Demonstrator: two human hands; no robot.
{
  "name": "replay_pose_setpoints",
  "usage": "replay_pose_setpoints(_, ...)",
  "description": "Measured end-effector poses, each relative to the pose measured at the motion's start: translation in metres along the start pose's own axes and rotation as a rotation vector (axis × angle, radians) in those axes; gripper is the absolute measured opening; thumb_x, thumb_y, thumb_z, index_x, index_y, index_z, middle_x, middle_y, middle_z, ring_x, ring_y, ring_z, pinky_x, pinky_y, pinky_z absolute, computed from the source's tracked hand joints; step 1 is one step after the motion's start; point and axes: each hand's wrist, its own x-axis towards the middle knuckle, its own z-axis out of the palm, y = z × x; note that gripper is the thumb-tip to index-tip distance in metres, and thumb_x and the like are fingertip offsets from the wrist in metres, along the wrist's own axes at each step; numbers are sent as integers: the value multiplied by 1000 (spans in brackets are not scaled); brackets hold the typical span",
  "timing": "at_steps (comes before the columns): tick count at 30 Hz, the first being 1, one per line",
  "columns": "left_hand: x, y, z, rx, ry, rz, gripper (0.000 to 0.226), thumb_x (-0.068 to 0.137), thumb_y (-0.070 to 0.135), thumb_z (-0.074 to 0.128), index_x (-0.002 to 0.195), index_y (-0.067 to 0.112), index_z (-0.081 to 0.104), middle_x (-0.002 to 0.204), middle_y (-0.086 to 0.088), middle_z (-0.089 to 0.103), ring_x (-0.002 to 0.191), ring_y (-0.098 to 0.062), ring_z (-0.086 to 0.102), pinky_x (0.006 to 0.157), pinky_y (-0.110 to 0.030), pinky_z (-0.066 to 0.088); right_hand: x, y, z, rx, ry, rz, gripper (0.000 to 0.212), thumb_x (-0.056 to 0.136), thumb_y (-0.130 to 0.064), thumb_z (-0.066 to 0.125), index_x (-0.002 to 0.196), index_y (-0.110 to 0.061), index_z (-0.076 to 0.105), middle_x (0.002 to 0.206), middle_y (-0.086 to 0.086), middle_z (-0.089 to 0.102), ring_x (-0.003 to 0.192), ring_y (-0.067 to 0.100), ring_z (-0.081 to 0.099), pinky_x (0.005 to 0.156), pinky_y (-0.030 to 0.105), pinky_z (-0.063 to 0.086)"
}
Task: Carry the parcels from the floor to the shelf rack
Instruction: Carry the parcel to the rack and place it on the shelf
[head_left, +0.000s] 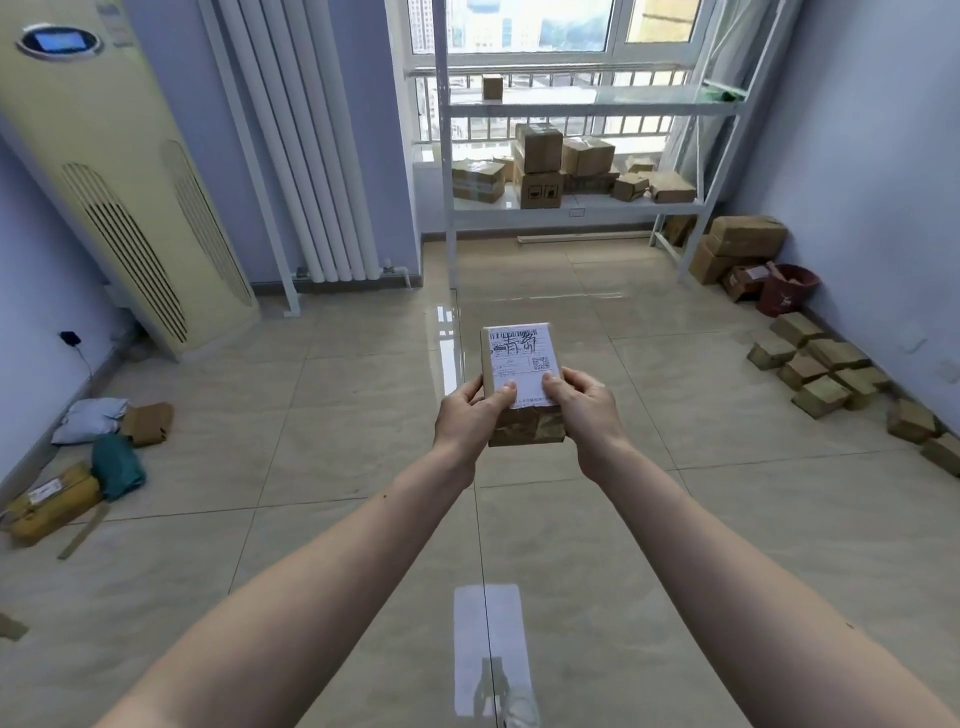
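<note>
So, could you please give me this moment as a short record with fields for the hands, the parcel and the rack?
held item: small cardboard parcel, printed label facing up
left hand: grips the parcel's left edge, thumb on the label
right hand: grips the parcel's right edge, thumb on the label
shelf rack: white, ahead by the window
rack lower shelf: several cardboard boxes, some stacked
rack upper shelf: one small box
floor, right wall: loose parcels in a row
floor, left: soft mailer bags
</note>
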Motion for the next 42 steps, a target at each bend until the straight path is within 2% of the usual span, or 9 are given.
replay_pose_setpoints(6, 101, 33, 21, 6, 21, 21, 22, 91, 19, 67, 112, 24, 70, 101, 2, 76, 83, -15, 72, 68, -21, 55, 109, -27, 12, -3, -23, 3, 21, 95, -20, 62, 112, -9, 67, 114, 12, 73, 100, 28, 71, 88, 44, 57)
replay_pose_setpoints(12, 200, 54, 30, 17, 61, 14, 13, 90, 22, 68, 95, 33, 66, 107, 1, 77, 96, -20, 74, 86, -33, 59, 208, -45, 33, 6, -43, 7, 16, 95, -18, 62, 110, -14, 65, 114, 14, 72, 96, 25, 69, 91, 46, 57)
replay_pose_setpoints(16, 274, 65, 30, 29, 64, 12, 11, 89, 21, 68, 93, 31, 66, 105, 1, 76, 99, -22, 73, 86, -33, 59, 278, -53, 53, 12, -50, 10, 5, 95, -15, 62, 94, -20, 65, 106, 10, 72, 90, 22, 68, 86, 42, 56)
replay_pose_setpoints(21, 371, 84, 28, 48, 46, 19, 18, 88, 24, 70, 106, 24, 69, 108, -1, 76, 97, -21, 74, 80, -30, 57, 370, -61, 79, 11, 2, 11, 38, 94, -19, 65, 128, -4, 60, 117, 15, 71, 97, 26, 69, 86, 41, 58)
replay_pose_setpoints(25, 443, 102, 27, 47, 16, 21, 11, 89, 22, 69, 98, 28, 69, 106, 0, 77, 96, -20, 74, 75, -27, 55, 438, -72, 100, 31, 47, 23, 45, 92, -22, 67, 131, -3, 56, 124, 16, 69, 111, 31, 69, 98, 50, 55)
replay_pose_setpoints(31, 546, 120, 34, 39, -25, -4, 9, 90, 20, 69, 96, 27, 68, 98, 6, 76, 91, -18, 74, 80, -30, 58, 534, -86, 121, 51, 94, 36, 28, 92, -22, 67, 114, -13, 50, 124, 16, 66, 111, 32, 68, 95, 49, 55)
replay_pose_setpoints(35, 621, 130, 45, 51, -24, -9, 21, 89, 23, 70, 110, 23, 70, 104, 3, 78, 94, -19, 75, 81, -31, 59, 607, -94, 128, 41, 92, 28, 17, 92, -23, 67, 98, -22, 52, 120, 13, 68, 105, 28, 69, 92, 46, 55)
replay_pose_setpoints(38, 678, 138, 58, 53, -20, -6, 11, 88, 23, 70, 99, 27, 70, 106, 2, 78, 98, -21, 74, 90, -37, 58, 665, -103, 131, 38, 84, 21, 17, 91, -24, 68, 95, -24, 52, 119, 13, 69, 106, 28, 70, 89, 44, 56)
replay_pose_setpoints(42, 752, 155, 78, 44, 9, 3, 21, 87, 24, 70, 109, 23, 71, 107, 1, 78, 98, -23, 74, 93, -41, 58, 743, -122, 134, 26, 53, 23, 18, 91, -24, 67, 99, -22, 52, 119, 14, 68, 106, 29, 70, 92, 46, 57)
